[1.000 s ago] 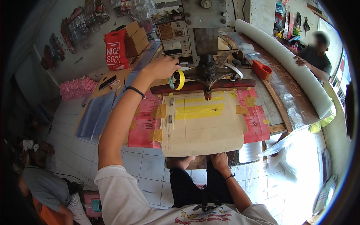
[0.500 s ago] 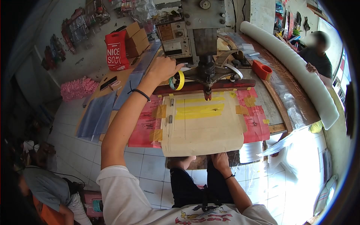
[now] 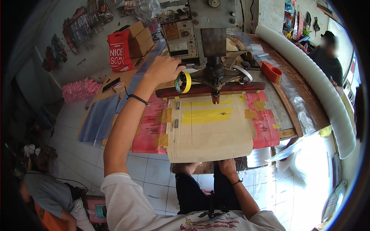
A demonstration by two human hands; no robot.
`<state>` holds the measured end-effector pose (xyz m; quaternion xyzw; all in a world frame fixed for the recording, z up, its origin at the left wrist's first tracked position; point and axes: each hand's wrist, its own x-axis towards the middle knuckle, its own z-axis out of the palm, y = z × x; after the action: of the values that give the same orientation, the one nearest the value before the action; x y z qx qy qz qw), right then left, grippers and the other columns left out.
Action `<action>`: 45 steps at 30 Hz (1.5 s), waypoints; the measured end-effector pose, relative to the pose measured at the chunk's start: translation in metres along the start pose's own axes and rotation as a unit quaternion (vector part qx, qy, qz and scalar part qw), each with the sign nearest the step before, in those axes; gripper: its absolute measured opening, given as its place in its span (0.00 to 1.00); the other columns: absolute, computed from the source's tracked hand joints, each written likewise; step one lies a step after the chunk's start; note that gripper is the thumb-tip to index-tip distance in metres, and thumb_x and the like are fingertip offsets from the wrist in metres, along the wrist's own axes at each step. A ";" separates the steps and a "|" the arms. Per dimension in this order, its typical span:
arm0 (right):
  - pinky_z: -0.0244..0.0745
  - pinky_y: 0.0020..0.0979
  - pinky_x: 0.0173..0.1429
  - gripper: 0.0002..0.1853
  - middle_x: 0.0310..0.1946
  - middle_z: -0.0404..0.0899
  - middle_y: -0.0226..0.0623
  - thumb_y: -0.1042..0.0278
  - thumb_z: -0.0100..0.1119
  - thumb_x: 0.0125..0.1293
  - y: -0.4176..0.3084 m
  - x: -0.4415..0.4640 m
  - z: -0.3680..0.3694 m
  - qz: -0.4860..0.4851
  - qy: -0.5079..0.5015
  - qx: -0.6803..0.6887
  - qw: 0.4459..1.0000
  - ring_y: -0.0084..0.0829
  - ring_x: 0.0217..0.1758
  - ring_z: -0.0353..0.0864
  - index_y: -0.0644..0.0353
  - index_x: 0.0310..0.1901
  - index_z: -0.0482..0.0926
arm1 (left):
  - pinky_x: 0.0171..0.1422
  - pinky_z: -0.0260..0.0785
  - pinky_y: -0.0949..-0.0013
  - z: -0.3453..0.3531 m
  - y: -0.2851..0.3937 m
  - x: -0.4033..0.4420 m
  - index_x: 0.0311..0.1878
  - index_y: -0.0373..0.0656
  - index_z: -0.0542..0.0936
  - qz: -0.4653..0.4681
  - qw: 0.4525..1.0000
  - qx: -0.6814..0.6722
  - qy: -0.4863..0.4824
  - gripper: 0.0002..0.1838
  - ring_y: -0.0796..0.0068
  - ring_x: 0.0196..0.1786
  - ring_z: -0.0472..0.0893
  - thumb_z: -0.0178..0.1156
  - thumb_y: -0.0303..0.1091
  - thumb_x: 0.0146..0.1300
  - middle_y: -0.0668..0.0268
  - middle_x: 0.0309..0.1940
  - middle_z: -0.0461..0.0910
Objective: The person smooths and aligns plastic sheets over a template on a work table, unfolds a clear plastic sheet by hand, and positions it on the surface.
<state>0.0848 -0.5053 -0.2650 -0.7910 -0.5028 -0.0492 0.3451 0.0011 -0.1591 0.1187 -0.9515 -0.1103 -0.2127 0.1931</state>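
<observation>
My left hand is raised beside the press head, its fingers curled and their far side hidden. Just below it, a yellow tape roll hangs on the press arm. Low at the table's front edge is my right hand, its fingertips hidden under a beige sheet. The sheet lies flat below the press, with yellow strips across its upper part. Red sheeting shows on both sides, joined by brown tape. A dark red bar spans the sheet's back edge.
A long white roll runs along the right side, near a person. An orange tape dispenser sits right of the press. Clear blue plastic sheets and a red bag lie left. Another person is at lower left.
My left hand has shifted slightly left and its thumb has drawn in. The person at right has moved, and the white roll sits farther right. My right hand stays at the table edge.
</observation>
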 end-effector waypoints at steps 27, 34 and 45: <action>0.74 0.57 0.46 0.18 0.40 0.78 0.64 0.60 0.56 0.67 -0.005 0.004 -0.001 0.001 -0.034 0.001 0.999 0.66 0.42 0.78 0.69 0.48 0.74 | 0.43 0.77 0.54 0.001 -0.001 0.005 0.36 0.39 0.85 -0.028 0.999 0.025 -0.012 0.23 0.55 0.39 0.84 0.57 0.53 0.66 0.59 0.34 0.84; 0.74 0.57 0.47 0.19 0.43 0.77 0.65 0.60 0.56 0.67 -0.001 0.001 0.003 -0.008 -0.019 -0.009 1.000 0.66 0.44 0.77 0.69 0.50 0.73 | 0.41 0.78 0.55 -0.001 0.002 0.006 0.35 0.38 0.85 -0.038 0.999 0.025 -0.022 0.25 0.55 0.38 0.84 0.57 0.55 0.66 0.59 0.33 0.84; 0.73 0.57 0.51 0.19 0.45 0.77 0.63 0.63 0.57 0.67 -0.003 0.000 -0.002 0.010 -0.004 -0.006 1.000 0.65 0.47 0.77 0.69 0.51 0.71 | 0.44 0.75 0.56 0.002 -0.026 -0.084 0.35 0.39 0.86 -0.079 0.977 -0.160 0.113 0.10 0.53 0.39 0.84 0.61 0.36 0.64 0.55 0.36 0.84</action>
<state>0.0831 -0.5058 -0.2624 -0.7982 -0.4958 -0.0455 0.3390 -0.0804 -0.1458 0.0875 -0.9283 -0.1267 -0.3482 0.0318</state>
